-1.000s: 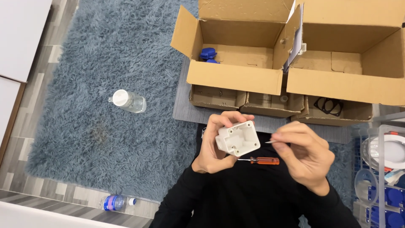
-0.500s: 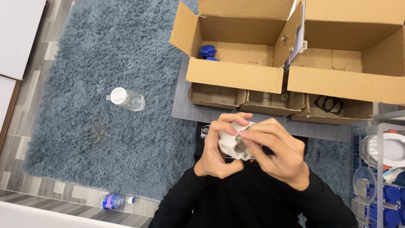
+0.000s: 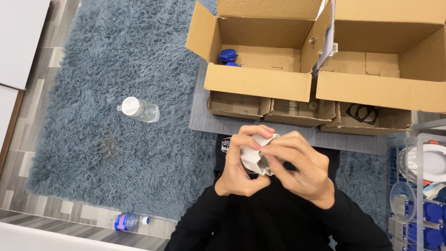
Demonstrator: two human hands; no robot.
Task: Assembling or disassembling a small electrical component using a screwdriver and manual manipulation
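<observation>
The small white plastic box looks hard and light, so I think it will not bend or squash; its smooth sides may slip, so the corners and edges seem best to hold. It is white, boxy, with rounded corners, half hidden by fingers. It sits in front of the chest, above the dark lap; the left hand wraps around it, and the right hand pinches its side.
</observation>
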